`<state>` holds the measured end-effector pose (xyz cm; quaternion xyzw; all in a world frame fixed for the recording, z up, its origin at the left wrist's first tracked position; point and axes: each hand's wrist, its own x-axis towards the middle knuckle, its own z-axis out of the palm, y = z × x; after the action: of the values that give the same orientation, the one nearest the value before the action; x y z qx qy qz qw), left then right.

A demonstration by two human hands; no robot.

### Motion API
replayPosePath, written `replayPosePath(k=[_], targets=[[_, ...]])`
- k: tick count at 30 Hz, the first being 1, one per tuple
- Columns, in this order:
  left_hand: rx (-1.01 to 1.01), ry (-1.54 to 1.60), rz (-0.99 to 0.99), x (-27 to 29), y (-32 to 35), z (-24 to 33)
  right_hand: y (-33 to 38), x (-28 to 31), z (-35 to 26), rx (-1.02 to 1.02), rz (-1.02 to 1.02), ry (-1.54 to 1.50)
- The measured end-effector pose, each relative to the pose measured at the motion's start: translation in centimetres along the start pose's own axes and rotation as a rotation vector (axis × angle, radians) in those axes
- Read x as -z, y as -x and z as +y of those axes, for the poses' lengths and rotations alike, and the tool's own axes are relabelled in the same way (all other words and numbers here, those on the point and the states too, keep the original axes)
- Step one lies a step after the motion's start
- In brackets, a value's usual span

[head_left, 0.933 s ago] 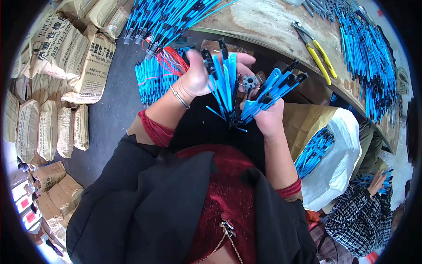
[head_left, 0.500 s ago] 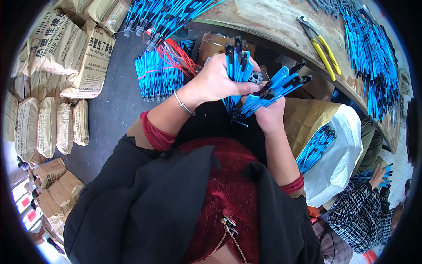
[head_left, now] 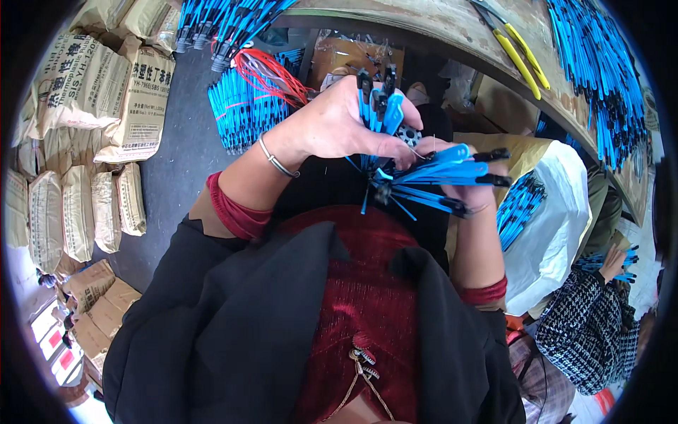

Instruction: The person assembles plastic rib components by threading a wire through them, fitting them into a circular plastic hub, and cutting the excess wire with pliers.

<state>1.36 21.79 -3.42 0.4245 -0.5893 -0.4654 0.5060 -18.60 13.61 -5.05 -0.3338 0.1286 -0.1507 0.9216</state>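
My left hand (head_left: 339,131) is closed round a bunch of thin blue plastic sticks with black ends (head_left: 374,109), which stand upright in it. Beside its thumb, a small dark wheel with holes (head_left: 407,136) shows, and what looks like a thin wire or thread runs near it. My right hand (head_left: 474,192) grips a second bunch of the same blue sticks (head_left: 431,177), fanned out sideways with black ends pointing right. The two bunches meet or cross below my left thumb. Most of my right fingers are hidden behind the sticks.
Tied blue sticks (head_left: 244,113) with red cords (head_left: 272,74) lie ahead on the left. Yellow-handled pliers (head_left: 519,60) and a heap of sticks (head_left: 600,78) rest on the wooden table (head_left: 417,18). A white-lined sack (head_left: 558,205) stands right, near another person's hand (head_left: 613,263). Paper sacks (head_left: 92,85) fill the left.
My right hand has moved right, and its bunch has swung from slanting upward to nearly level, spreading apart. My left hand keeps its hold. The whole view has shifted a little.
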Motion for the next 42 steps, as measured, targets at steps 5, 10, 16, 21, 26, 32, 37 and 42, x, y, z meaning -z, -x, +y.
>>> replayPosePath(k=[5,10,16,21,26,32,37,42], targets=[[0.021,-0.055,-0.022,-0.8,-0.5,0.4,-2.0,2.4,-3.1,-0.162,-0.164,0.427],[0.107,0.01,0.006,-1.0,-0.5,1.1,-3.3,0.6,-5.3,-0.366,-0.4,0.809],[0.102,-0.008,0.056,-0.8,-0.3,0.0,-1.7,0.5,-4.4,-0.184,-0.113,0.615],[0.034,-0.015,0.058,-1.7,-0.4,0.4,-0.6,0.6,-3.4,-0.06,0.027,0.607],[0.038,-0.166,0.126,-2.3,-0.4,0.8,-0.3,0.2,-2.9,-0.023,0.073,0.651],[0.015,-0.181,0.106,-1.8,-0.5,0.2,-1.0,0.5,-2.6,-0.032,0.113,0.57],[0.054,-0.195,-0.078,-1.4,-0.4,0.9,-0.8,0.6,-2.2,-0.067,0.081,0.645],[0.134,0.121,0.164,-2.7,-0.7,1.2,-0.9,1.1,-2.5,-0.037,0.133,0.625]])
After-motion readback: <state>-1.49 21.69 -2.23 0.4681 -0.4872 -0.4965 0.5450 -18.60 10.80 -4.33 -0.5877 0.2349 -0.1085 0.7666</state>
